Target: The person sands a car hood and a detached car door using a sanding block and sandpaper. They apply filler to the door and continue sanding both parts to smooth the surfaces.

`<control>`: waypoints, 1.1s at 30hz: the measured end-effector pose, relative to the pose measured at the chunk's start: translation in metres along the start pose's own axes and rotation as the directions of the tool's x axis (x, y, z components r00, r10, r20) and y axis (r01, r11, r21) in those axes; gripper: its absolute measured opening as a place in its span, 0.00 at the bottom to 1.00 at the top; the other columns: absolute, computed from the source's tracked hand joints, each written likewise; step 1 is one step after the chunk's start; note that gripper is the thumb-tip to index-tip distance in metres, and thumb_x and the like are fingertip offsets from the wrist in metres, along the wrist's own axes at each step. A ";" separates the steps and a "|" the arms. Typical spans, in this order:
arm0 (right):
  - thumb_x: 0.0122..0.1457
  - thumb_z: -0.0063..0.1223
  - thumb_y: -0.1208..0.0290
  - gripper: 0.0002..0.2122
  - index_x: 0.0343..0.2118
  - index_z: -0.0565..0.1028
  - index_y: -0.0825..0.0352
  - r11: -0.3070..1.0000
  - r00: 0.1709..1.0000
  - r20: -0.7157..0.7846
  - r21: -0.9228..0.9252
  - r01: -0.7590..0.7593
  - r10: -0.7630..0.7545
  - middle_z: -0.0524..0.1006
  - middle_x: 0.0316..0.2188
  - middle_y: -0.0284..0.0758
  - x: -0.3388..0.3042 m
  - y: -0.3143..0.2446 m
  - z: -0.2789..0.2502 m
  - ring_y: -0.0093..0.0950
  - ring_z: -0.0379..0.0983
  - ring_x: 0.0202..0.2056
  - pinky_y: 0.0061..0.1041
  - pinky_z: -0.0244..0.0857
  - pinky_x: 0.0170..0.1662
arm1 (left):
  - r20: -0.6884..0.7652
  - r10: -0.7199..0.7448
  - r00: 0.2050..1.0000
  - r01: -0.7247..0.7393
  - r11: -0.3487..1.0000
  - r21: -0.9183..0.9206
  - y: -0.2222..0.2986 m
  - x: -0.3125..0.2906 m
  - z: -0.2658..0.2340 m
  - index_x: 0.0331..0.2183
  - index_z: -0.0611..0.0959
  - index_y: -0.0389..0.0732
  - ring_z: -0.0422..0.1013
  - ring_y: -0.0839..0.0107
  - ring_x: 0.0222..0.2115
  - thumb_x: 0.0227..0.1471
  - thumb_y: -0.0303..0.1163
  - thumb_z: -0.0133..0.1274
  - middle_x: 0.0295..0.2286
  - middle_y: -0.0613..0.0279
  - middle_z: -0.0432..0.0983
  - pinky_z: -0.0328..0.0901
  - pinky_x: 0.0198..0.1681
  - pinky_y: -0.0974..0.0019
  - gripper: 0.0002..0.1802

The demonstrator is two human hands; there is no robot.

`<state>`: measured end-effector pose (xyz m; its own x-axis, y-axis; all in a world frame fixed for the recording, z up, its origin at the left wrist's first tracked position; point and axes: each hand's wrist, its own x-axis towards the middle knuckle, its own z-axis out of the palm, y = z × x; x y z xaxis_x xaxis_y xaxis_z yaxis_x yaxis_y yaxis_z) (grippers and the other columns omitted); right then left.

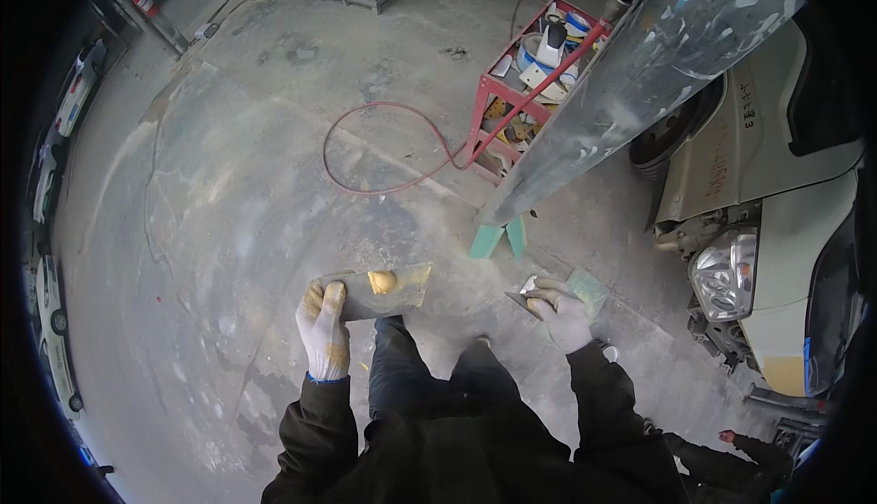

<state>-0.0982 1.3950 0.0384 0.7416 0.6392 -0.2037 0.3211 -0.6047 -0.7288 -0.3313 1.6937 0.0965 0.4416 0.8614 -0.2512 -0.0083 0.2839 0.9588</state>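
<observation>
My left hand [323, 328], in a stained whitish work glove, grips the left end of a flat grey putty board [367, 305]. A rounded lump of yellow putty [383, 282] sits on the board, whose right end is smeared yellowish. To the right, my gloved right hand [562, 316] is closed on a thin grey scraper [518, 298]. A small whitish thing [529, 284] shows by its fingers; I cannot tell what it is. The hands are apart, both in front of my legs. A pale green flat piece [588, 290] appears just beyond my right hand; whether it touches the hand is unclear.
A paint-spotted grey post [630, 93] with green foot plates [487, 241] rises ahead right. Beside it stands a red cart [489, 102] of supplies, with a red hose [343, 127] looping over the floor. A partly dismantled car [786, 257] is at right; another person [731, 463] is lower right.
</observation>
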 end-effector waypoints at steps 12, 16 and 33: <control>0.58 0.56 0.60 0.11 0.41 0.85 0.53 0.833 0.924 0.326 -0.554 0.015 0.200 0.71 0.62 0.40 0.289 0.304 0.307 0.41 0.77 0.49 0.40 0.71 0.53 | -0.165 -0.342 0.925 0.370 0.909 0.193 -0.221 0.146 -0.118 0.41 0.79 0.30 0.73 0.71 0.35 0.58 0.42 0.61 0.34 0.57 0.78 0.68 0.43 0.68 0.22; 0.59 0.57 0.61 0.10 0.38 0.84 0.57 0.782 0.929 0.271 -0.622 -0.031 0.253 0.76 0.55 0.43 0.347 0.368 0.360 0.45 0.77 0.46 0.43 0.70 0.51 | -0.276 -0.348 0.896 0.401 0.901 0.164 -0.275 0.165 -0.146 0.42 0.79 0.35 0.72 0.72 0.37 0.60 0.44 0.60 0.35 0.61 0.76 0.66 0.43 0.69 0.20; 0.60 0.62 0.74 0.09 0.42 0.85 0.70 0.635 0.795 -0.025 0.616 -0.465 0.606 0.85 0.34 0.33 0.302 0.079 0.316 0.23 0.80 0.36 0.22 0.73 0.42 | -0.115 -0.340 0.933 0.317 0.931 -0.181 -0.083 0.265 -0.164 0.50 0.76 0.29 0.77 0.60 0.42 0.57 0.37 0.62 0.44 0.49 0.79 0.70 0.50 0.59 0.26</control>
<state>-0.0353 1.6901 -0.2869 0.7987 0.1302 -0.5875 -0.5040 -0.3889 -0.7712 -0.3603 1.9678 -0.0716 0.3120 0.7560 -0.5754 -0.0299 0.6132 0.7894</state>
